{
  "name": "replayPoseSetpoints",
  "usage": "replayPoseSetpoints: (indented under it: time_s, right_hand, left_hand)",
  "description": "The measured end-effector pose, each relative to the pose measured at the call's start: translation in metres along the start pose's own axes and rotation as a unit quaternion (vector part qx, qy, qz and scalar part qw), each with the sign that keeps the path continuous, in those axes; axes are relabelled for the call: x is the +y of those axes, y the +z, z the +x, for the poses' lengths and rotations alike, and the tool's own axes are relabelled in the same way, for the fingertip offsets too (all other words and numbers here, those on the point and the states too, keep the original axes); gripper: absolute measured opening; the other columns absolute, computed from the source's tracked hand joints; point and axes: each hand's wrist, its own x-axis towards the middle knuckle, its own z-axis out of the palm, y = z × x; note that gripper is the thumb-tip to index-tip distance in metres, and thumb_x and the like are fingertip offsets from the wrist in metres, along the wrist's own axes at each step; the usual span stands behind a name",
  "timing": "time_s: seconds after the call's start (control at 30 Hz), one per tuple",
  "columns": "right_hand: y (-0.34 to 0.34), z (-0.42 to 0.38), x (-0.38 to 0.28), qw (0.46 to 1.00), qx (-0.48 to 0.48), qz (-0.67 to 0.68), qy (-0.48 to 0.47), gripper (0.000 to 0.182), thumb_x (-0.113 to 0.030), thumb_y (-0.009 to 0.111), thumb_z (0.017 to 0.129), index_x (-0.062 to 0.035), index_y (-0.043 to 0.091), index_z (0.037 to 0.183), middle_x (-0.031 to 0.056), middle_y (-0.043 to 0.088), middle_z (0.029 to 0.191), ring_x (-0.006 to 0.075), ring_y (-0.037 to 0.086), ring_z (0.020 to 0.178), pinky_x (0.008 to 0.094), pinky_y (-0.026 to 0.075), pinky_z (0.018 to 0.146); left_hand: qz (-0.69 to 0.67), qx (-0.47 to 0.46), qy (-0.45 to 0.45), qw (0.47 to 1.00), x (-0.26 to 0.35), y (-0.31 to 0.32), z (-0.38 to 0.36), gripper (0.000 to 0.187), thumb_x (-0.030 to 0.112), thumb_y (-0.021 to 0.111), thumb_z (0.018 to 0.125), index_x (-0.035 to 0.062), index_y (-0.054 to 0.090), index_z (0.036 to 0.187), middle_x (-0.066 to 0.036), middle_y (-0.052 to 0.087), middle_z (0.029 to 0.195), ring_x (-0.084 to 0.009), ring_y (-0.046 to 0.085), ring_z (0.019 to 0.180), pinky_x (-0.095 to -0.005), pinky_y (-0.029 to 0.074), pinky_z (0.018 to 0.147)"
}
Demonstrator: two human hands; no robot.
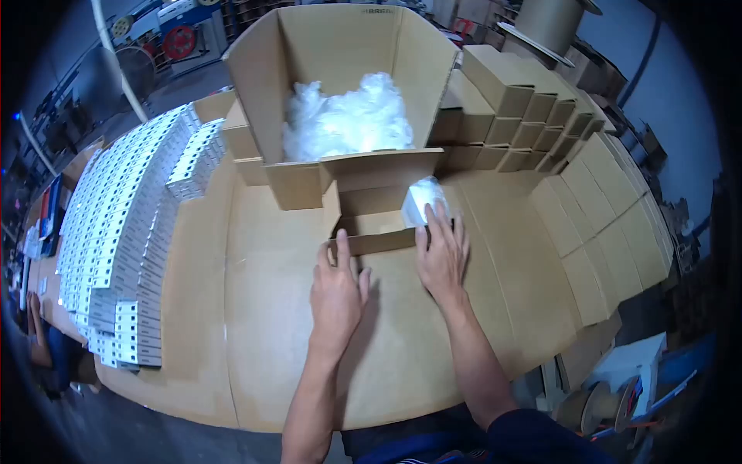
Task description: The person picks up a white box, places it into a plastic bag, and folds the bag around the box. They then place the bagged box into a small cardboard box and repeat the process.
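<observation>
A small cardboard box [376, 245] lies on the worktable with its lid flap raised at the back. At its right end sits a white block-shaped item [423, 199], seemingly in a translucent wrap. My right hand [443, 251] reaches over that end, fingers stretched and spread; the fingertips touch or lie very close to the white item, and the thumb is by the front wall. At the left front corner of the box is my left hand [338, 286], its fingers extended and the index finger against the wall. The rest of the box's inside shows bare cardboard.
Behind stands a tall open carton [340, 46] holding crumpled clear plastic wrap [352, 120]. Rows of small white boxes [124, 209] are stacked at left. Folded brown boxes [502, 124] and more cartons [610, 224] line the right. Another person's arm [37, 329] shows far left.
</observation>
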Motion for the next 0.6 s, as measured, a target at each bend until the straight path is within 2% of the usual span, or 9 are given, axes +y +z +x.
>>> replayPoseSetpoints:
  time_s: [0.03, 0.17, 0.23, 0.3, 0.4, 0.43, 0.5, 0.53, 0.6]
  right_hand:
    - [0.000, -0.006, -0.001, 0.999, -0.007, -0.042, 0.001, 0.057, -0.034, 0.054, 0.103, -0.0115, 0.045, 0.154, 0.0065, 0.036, 0.164, 0.0426, 0.027, 0.151, 0.0672, 0.019, 0.120]
    - [0.002, -0.002, -0.011, 0.997, -0.038, -0.066, 0.032, 0.067, -0.036, 0.056, 0.101, -0.0089, 0.034, 0.159, 0.0105, 0.032, 0.166, 0.0445, 0.023, 0.152, 0.0692, 0.016, 0.119]
    - [0.014, -0.001, -0.011, 0.993, -0.035, -0.096, 0.060, 0.068, -0.036, 0.056, 0.101, -0.0075, 0.034, 0.159, 0.0144, 0.030, 0.166, 0.0450, 0.021, 0.153, 0.0697, 0.016, 0.120]
    - [0.005, 0.002, -0.011, 0.990, -0.041, -0.135, 0.031, 0.072, -0.034, 0.060, 0.099, -0.0049, 0.032, 0.159, 0.0176, 0.031, 0.165, 0.0443, 0.019, 0.154, 0.0688, 0.016, 0.120]
    - [-0.018, -0.001, -0.052, 0.989, 0.055, -0.130, 0.036, 0.074, -0.022, 0.065, 0.093, -0.0019, 0.034, 0.157, 0.0200, 0.033, 0.164, 0.0422, 0.022, 0.154, 0.0637, 0.017, 0.122]
    - [-0.022, 0.001, -0.071, 0.996, 0.078, -0.032, -0.039, 0.074, -0.017, 0.065, 0.091, -0.0016, 0.035, 0.156, 0.0205, 0.034, 0.163, 0.0417, 0.023, 0.154, 0.0611, 0.019, 0.122]
    - [-0.025, -0.007, -0.129, 0.964, 0.119, 0.161, -0.175, 0.076, -0.006, 0.064, 0.085, -0.0009, 0.036, 0.155, 0.0215, 0.036, 0.162, 0.0406, 0.027, 0.153, 0.0559, 0.022, 0.123]
    - [-0.021, -0.015, -0.163, 0.947, 0.031, 0.237, -0.214, 0.076, -0.003, 0.062, 0.083, -0.0010, 0.037, 0.154, 0.0219, 0.038, 0.160, 0.0403, 0.030, 0.152, 0.0524, 0.025, 0.123]
    - [-0.008, -0.033, -0.237, 0.879, -0.122, 0.344, -0.308, 0.073, 0.000, 0.060, 0.079, -0.0007, 0.042, 0.150, 0.0232, 0.043, 0.154, 0.0413, 0.034, 0.149, 0.0474, 0.029, 0.122]
  left_hand:
    - [-0.017, 0.012, 0.006, 1.000, -0.003, 0.004, 0.000, 0.079, 0.024, 0.073, 0.091, 0.0040, 0.035, 0.158, -0.030, 0.048, 0.142, -0.0455, 0.062, 0.116, -0.0499, 0.056, 0.093]
    - [-0.016, -0.025, -0.013, 0.999, -0.004, 0.003, -0.002, 0.088, 0.024, 0.074, 0.089, 0.0062, 0.026, 0.161, -0.031, 0.047, 0.142, -0.0463, 0.062, 0.114, -0.0498, 0.056, 0.094]
    - [-0.016, -0.036, 0.000, 0.999, -0.012, -0.009, -0.016, 0.092, 0.024, 0.075, 0.089, 0.0074, 0.022, 0.162, -0.031, 0.047, 0.144, -0.0451, 0.061, 0.115, -0.0502, 0.054, 0.096]
    - [-0.059, -0.004, 0.000, 0.998, -0.020, -0.035, -0.043, 0.090, 0.024, 0.076, 0.088, 0.0077, 0.026, 0.161, -0.029, 0.048, 0.145, -0.0442, 0.061, 0.116, -0.0499, 0.053, 0.098]
    - [-0.085, 0.079, -0.019, 0.993, -0.049, -0.071, -0.084, 0.083, 0.021, 0.076, 0.088, 0.0073, 0.034, 0.158, -0.026, 0.051, 0.144, -0.0430, 0.060, 0.116, -0.0484, 0.051, 0.101]
    - [-0.088, 0.112, -0.028, 0.989, -0.064, -0.088, -0.097, 0.080, 0.020, 0.076, 0.088, 0.0070, 0.037, 0.157, -0.025, 0.052, 0.143, -0.0426, 0.060, 0.117, -0.0478, 0.050, 0.102]
    - [-0.020, 0.212, -0.067, 0.975, -0.100, -0.133, -0.116, 0.070, 0.015, 0.075, 0.088, 0.0046, 0.047, 0.150, -0.024, 0.056, 0.139, -0.0418, 0.059, 0.120, -0.0474, 0.050, 0.102]
    - [0.009, 0.252, -0.097, 0.963, -0.121, -0.152, -0.121, 0.066, 0.012, 0.074, 0.088, 0.0034, 0.049, 0.148, -0.023, 0.058, 0.137, -0.0414, 0.058, 0.122, -0.0476, 0.049, 0.103]
    - [0.083, 0.325, -0.136, 0.932, -0.160, -0.191, -0.122, 0.059, 0.008, 0.072, 0.088, 0.0017, 0.052, 0.143, -0.022, 0.060, 0.134, -0.0405, 0.056, 0.125, -0.0473, 0.046, 0.106]
